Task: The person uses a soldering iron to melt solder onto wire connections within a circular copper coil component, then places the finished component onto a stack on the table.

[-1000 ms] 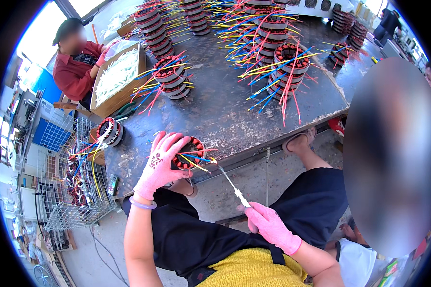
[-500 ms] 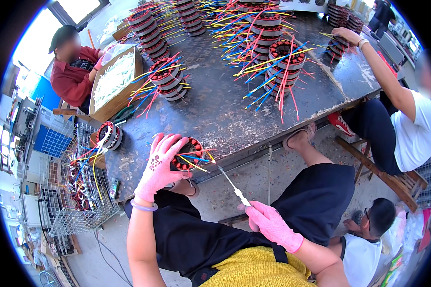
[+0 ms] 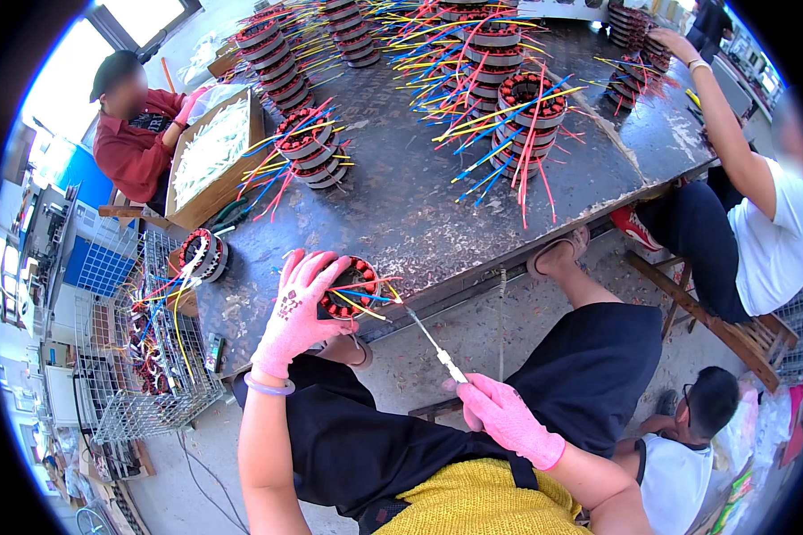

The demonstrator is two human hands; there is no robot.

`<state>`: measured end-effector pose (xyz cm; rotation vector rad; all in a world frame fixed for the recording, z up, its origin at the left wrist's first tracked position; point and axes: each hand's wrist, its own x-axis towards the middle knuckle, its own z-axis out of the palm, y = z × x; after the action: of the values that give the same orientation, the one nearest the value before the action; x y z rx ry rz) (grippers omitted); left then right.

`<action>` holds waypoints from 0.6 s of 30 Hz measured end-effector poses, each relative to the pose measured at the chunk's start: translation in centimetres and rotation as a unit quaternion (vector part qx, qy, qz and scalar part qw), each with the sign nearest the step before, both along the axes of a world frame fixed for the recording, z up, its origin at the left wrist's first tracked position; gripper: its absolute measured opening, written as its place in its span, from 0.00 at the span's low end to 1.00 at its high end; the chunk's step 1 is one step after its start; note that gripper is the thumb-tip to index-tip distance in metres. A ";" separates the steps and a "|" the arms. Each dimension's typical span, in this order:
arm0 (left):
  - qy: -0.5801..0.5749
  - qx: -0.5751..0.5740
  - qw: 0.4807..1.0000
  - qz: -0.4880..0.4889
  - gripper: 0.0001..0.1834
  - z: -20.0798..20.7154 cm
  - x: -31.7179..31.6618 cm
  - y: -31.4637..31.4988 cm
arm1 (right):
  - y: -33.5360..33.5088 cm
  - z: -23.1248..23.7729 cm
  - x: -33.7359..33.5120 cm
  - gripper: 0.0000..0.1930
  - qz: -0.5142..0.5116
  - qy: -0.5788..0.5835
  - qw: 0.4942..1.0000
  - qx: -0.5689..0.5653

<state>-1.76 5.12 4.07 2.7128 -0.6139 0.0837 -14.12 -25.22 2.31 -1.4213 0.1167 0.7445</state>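
Note:
My left hand [image 3: 300,312], in a pink glove, closes round the rim of a motor stator [image 3: 350,264] at the table's front edge. Red windings line this ring, and red, blue and yellow wires [image 3: 362,296] stick out toward the right. Lower down, my right hand [image 3: 501,412], also gloved in pink, grips a thin greyish rod-like piece [image 3: 426,331] with a thicker white part [image 3: 450,364] near the fingers. Its far tip meets the wire ends; whether it is joined to them I cannot tell. My fingers hide its near end.
Stacked stators [image 3: 528,116] with loose wires stand across the dark table [image 3: 393,214]. A lone stator [image 3: 203,255] sits left, near a cardboard box [image 3: 187,212] of white tubes. A wire basket [image 3: 156,401] stands lower left. Co-workers sit left and right; another person is lower right.
The right-hand co-worker's hand has moved from the nearer small stator stack toward the farther one. My own hands and the stator have hardly moved.

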 end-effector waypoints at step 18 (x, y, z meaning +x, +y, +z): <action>0.003 0.003 1.000 -0.009 0.52 -0.1 0.1 0.2 | 0.0 -0.2 0.0 0.19 0.002 -0.004 1.000 0.004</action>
<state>-1.63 5.29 3.96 2.7121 -0.6387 0.0685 -14.14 -25.22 2.07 -1.4169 0.1034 0.7414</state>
